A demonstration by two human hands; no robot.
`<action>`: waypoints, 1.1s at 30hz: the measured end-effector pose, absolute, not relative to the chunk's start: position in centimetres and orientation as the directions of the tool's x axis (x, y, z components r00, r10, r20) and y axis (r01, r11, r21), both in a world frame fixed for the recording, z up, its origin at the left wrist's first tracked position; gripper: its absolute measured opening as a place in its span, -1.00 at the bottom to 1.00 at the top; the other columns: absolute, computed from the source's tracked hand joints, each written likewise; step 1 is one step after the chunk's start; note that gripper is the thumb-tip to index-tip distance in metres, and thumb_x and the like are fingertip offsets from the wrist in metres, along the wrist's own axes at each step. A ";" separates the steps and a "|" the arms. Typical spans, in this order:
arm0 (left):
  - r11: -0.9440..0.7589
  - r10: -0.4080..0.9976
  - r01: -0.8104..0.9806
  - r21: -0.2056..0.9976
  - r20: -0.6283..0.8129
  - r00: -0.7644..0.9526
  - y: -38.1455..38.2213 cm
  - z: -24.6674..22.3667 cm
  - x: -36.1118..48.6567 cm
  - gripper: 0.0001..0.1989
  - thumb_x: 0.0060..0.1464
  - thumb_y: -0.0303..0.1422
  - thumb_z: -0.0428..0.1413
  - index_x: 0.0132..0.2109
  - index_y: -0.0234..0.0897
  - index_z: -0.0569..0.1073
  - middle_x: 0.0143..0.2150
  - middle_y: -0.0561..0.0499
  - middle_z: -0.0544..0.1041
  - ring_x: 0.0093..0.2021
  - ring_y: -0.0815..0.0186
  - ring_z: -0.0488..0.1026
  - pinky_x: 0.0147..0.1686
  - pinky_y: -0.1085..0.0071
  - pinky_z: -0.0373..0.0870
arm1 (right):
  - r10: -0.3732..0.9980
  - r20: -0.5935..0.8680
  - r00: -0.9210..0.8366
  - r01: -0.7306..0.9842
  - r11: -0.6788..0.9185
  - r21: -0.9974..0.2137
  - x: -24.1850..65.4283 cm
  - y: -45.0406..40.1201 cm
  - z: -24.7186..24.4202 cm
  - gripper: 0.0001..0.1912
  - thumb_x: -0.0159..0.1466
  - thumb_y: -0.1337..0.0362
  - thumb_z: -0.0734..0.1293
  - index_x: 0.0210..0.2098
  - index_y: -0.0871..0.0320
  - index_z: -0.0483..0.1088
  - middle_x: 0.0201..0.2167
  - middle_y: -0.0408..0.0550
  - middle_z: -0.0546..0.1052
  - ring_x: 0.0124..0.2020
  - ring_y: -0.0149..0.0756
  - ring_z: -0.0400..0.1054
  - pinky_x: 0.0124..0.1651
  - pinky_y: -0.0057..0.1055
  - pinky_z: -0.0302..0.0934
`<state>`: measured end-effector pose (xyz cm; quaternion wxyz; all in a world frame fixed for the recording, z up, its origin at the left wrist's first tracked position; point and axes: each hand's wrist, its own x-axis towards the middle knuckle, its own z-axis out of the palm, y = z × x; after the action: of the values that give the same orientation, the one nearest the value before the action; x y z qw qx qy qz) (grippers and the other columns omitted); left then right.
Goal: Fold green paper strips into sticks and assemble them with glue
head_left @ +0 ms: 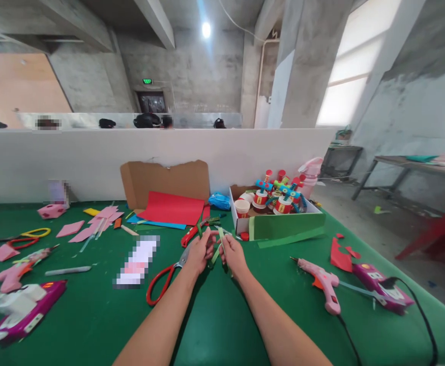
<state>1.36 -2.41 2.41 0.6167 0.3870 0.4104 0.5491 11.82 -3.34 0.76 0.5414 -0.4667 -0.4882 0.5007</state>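
Above the middle of the table, my left hand (202, 250) and my right hand (233, 255) are close together with fingers closed. Between them are narrow green paper strips (220, 235); a light green one stands up at the right fingertips. A darker strip end (199, 230) shows by the left fingers. Just how the strips cross is hidden by my fingers. Scissors with red handles (157, 285) lie on the table beside my left forearm, the blades partly behind that hand. Past the hands sits a green spring-like folded strip (211, 221).
A box (241, 223) of paper-cup figures (283, 205) stands behind right, near green paper (291, 227). A pink glue gun (323, 282) and purple power strip (382, 292) lie right. Red paper (174, 208) rests behind; another glue gun (14, 274) lies left.
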 end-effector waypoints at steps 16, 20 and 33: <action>0.124 0.992 -0.207 0.971 -0.115 0.054 -2.6 1.9 1.8 -0.59 -0.28 -0.10 0.30 -0.46 -0.31 0.34 -0.79 0.29 0.06 -0.76 0.58 -0.05 -0.71 0.55 -0.24 | 0.990 0.139 -0.016 0.086 0.139 -0.986 13.3 -3.3 0.2 -0.65 0.10 -0.04 0.25 -0.48 0.13 0.37 -0.65 -0.20 0.37 -0.58 -0.38 0.24 -0.51 -0.47 0.15; 0.186 0.982 -0.241 0.953 -0.169 0.089 -2.8 2.2 2.0 -0.59 -0.17 -0.06 0.25 -0.41 -0.28 0.29 -0.71 0.28 0.11 -0.76 0.59 -0.04 -0.71 0.59 -0.22 | 0.999 0.032 -0.020 0.007 0.032 -0.999 13.5 -3.8 0.3 -0.69 0.05 -0.01 0.28 -0.54 0.13 0.31 -0.70 -0.22 0.33 -0.64 -0.40 0.20 -0.55 -0.47 0.11; 0.415 0.649 -0.170 0.894 -0.160 0.744 -4.2 3.2 1.0 -0.73 -0.02 -0.16 0.07 -0.44 -0.29 0.29 -0.63 0.12 0.29 -0.77 0.52 0.09 -0.82 0.58 0.00 | 0.987 0.151 -0.059 -0.084 0.146 -0.986 14.7 -4.3 2.7 -0.63 0.07 0.00 0.32 -0.28 0.16 0.45 -0.56 -0.17 0.48 -0.59 -0.40 0.33 -0.46 -0.45 0.22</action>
<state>1.00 -4.21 3.21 0.8029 0.4767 0.2509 0.2551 14.65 -4.27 2.68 0.5386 -0.4246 -0.5317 0.4969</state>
